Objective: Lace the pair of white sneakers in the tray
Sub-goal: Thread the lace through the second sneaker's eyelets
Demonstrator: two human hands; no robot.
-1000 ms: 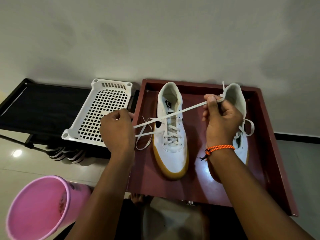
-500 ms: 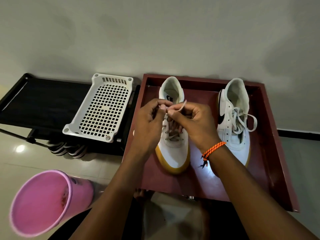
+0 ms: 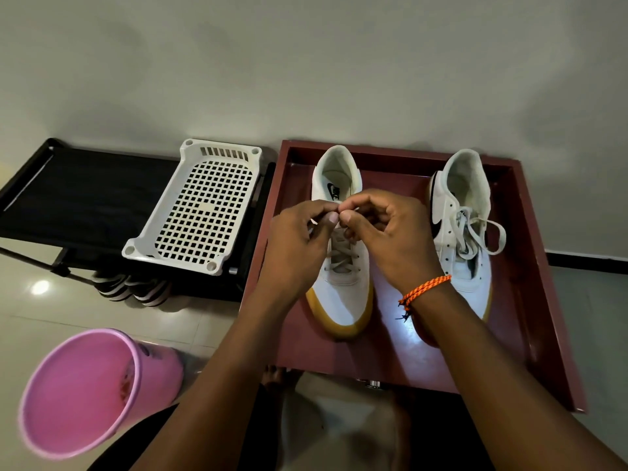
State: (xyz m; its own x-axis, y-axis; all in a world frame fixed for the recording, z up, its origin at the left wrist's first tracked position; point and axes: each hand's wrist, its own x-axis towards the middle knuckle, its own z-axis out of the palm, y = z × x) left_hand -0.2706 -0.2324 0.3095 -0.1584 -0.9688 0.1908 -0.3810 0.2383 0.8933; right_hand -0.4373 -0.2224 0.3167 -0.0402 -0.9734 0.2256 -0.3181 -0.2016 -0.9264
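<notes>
Now both hands [image 3: 339, 232] pinching lace [image 3: 343, 244], left sneaker [image 3: 343, 290]

The upper lacing of the left sneaker [image 3: 341, 266] is hidden by the left hand [image 3: 295, 244] and right hand [image 3: 390, 239]. The lace ends are largely concealed between the fingers [image 3: 331, 217], so the grip cannot be resolved. The pink bucket [image 3: 85, 392] is cut off by the lower edge. Footwear under the black rack [image 3: 85, 198] is mostly hidden.
</notes>
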